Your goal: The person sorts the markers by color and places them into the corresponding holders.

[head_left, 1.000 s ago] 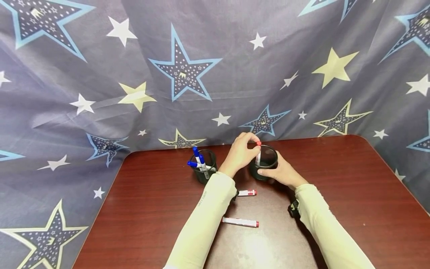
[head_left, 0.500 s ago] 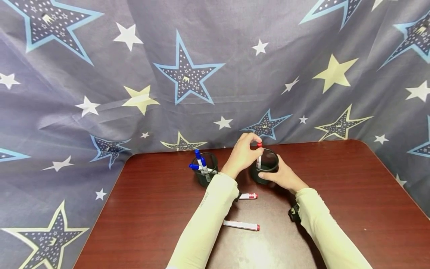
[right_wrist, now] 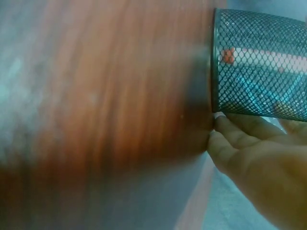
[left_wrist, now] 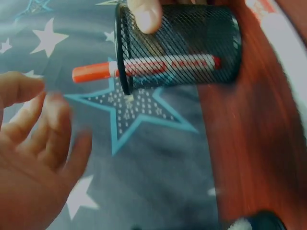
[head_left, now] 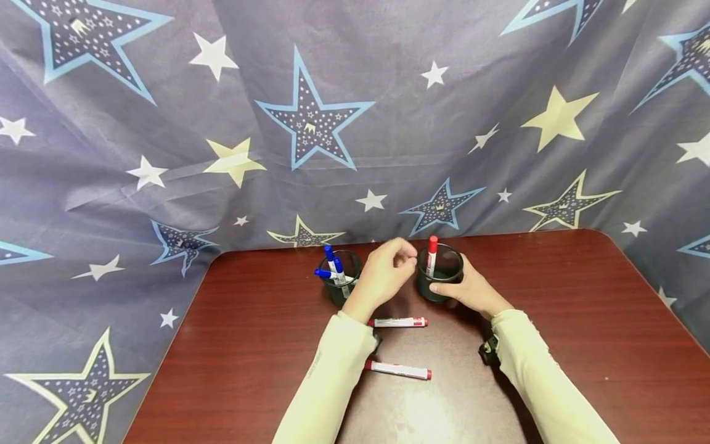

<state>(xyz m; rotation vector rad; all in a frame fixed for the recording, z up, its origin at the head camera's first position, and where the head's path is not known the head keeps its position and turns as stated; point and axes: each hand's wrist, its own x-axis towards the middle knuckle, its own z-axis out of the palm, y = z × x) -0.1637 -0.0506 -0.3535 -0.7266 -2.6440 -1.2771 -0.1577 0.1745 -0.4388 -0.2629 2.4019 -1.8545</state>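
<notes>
A black mesh cup (head_left: 426, 287) stands at the back of the table, with one red-capped marker (head_left: 431, 258) upright inside. The right hand (head_left: 471, 287) grips this cup around its right side; the right wrist view shows fingers low against the mesh (right_wrist: 259, 67). Just left of the cup, the left hand (head_left: 384, 271) is in the air, fingers loosely bent and holding nothing. In the left wrist view that hand (left_wrist: 38, 148) is apart from the marker's cap (left_wrist: 93, 72). Two red-capped markers lie in front, one nearer the cups (head_left: 400, 322), the other closer to the camera (head_left: 400, 370).
A second black mesh cup (head_left: 335, 296), left of the left hand, holds several blue-capped markers (head_left: 338, 266). Behind the brown table (head_left: 249, 345) hangs a grey curtain (head_left: 388, 142) printed with stars.
The left hand has let go of the red-capped marker in the cup and moved left and down from it. The right hand keeps its hold on the cup.
</notes>
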